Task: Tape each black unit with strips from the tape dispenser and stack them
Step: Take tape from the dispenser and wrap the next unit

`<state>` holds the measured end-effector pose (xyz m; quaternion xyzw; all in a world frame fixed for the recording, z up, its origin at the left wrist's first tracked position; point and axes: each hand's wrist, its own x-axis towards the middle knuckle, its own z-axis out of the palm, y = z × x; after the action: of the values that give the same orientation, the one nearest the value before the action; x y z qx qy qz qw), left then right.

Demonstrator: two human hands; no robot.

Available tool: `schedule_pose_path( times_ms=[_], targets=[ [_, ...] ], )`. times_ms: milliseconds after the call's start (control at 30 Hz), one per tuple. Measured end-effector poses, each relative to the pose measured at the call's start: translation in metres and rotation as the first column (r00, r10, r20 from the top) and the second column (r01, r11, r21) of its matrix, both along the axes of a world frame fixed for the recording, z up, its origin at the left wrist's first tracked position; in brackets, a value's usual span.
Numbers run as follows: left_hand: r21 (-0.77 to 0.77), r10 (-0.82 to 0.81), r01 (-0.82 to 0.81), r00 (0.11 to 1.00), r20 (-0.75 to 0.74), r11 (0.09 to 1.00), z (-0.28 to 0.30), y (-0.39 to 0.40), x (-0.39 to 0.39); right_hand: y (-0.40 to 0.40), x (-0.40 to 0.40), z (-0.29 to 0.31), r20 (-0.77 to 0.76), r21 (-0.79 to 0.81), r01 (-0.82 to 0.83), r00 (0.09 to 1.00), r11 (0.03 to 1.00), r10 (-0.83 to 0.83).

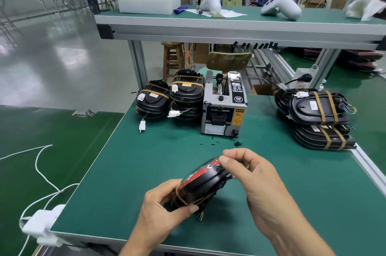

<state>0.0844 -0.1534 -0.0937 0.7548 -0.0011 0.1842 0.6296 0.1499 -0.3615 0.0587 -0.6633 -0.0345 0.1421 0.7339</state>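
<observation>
The work looked partly done. Two stacks [170, 97] of black units, each bound with brown strips, stood left of the dispenser [224, 105], and another taped stack [319, 118] lay at the right on the green tabletop [125, 151]. One unit [203, 184] was in hand, held tilted just above the tabletop near its front edge. The left hand [165, 207] gripped its lower end, where one brown strip already went around it. The right hand [248, 170] pinched its upper rim with thumb and fingers [226, 159]; I judged a second strip was being pressed there, but could not see it. The unit was hard, glossy plastic, oval, with thin coloured wires at the bottom. The tabletop looked like a matte mat.
</observation>
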Motion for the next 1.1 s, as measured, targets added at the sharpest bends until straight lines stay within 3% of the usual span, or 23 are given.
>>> schedule_pose_path(
  times_ms=[167,367,467,667,867,1000,1100],
  targets=[
    [0.002,-0.003,0.003,1.0,-0.003,1.0,0.002,0.0,-0.001,0.006,-0.005,-0.008,0.09,-0.107,0.056,0.995,0.993,-0.047],
    [0.01,-0.009,0.009,1.0,0.003,1.0,0.003,-0.001,-0.001,0.009,-0.004,-0.015,0.045,-0.048,0.126,0.991,0.991,-0.124],
    [0.007,-0.015,0.015,1.0,-0.001,1.0,0.003,-0.001,0.0,0.009,-0.006,-0.015,0.067,-0.056,0.084,0.994,0.995,-0.08],
    [0.013,-0.019,0.019,1.0,-0.011,1.0,0.001,0.001,-0.002,0.008,-0.015,-0.014,0.222,-0.282,0.088,0.975,0.956,-0.024],
    [-0.012,-0.032,0.031,0.999,-0.014,0.999,0.004,0.001,0.0,0.004,-0.018,-0.009,0.227,-0.346,-0.01,0.969,0.938,0.094],
    [-0.051,-0.034,0.032,0.999,-0.026,0.998,0.006,-0.002,-0.002,-0.002,0.007,0.002,0.112,-0.095,-0.016,0.993,0.995,0.026],
    [-0.079,-0.036,0.032,0.998,-0.046,0.996,0.007,-0.001,-0.001,-0.001,0.053,-0.007,0.084,-0.082,0.119,0.99,0.989,-0.112]
  ],
)
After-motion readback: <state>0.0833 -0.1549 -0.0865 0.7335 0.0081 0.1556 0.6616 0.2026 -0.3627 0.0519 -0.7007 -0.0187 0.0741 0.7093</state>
